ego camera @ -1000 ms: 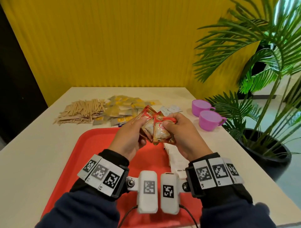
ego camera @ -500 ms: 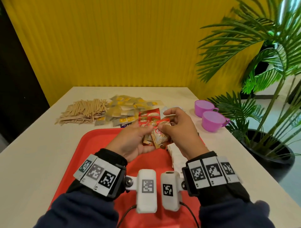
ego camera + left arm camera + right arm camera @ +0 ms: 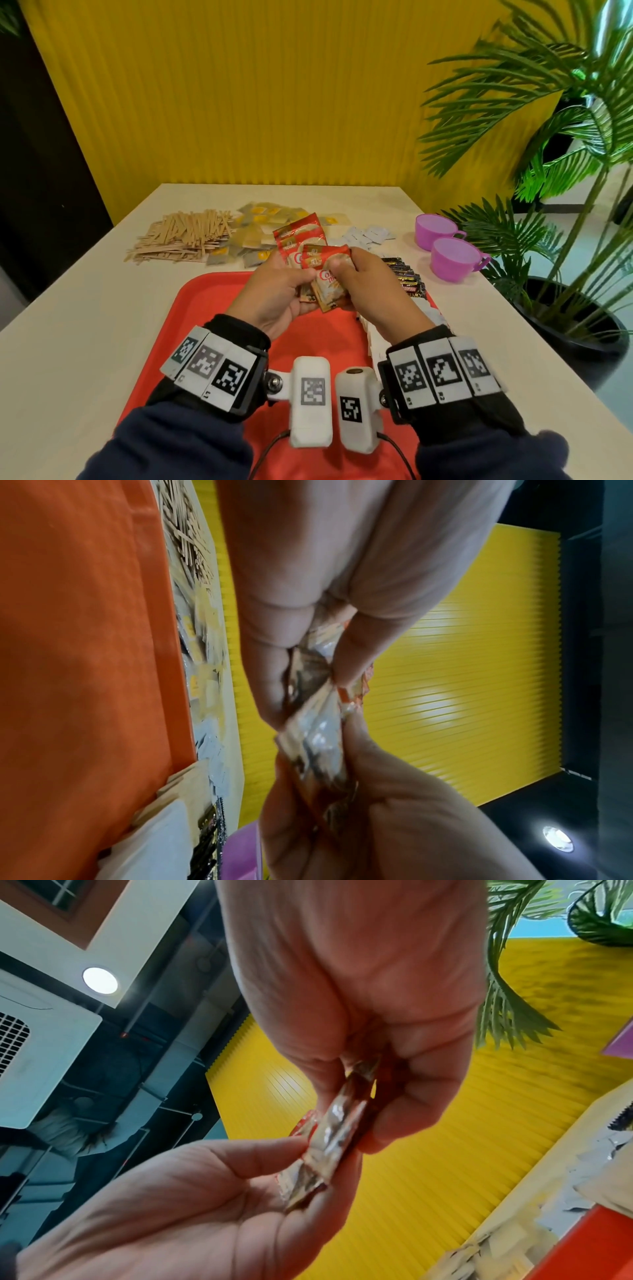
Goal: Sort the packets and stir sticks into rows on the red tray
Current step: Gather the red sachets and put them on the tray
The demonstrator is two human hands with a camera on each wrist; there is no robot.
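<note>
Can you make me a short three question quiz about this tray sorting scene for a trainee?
1. True or false: both hands hold the red packets above the red tray.
2. Which lies farthest left on the table? A) stir sticks B) purple cups C) white packets
3. Fill in: the dark packets lie along the tray's ____ side.

Key
1. True: the left hand and right hand each pinch the bunch.
2. A
3. right
</note>
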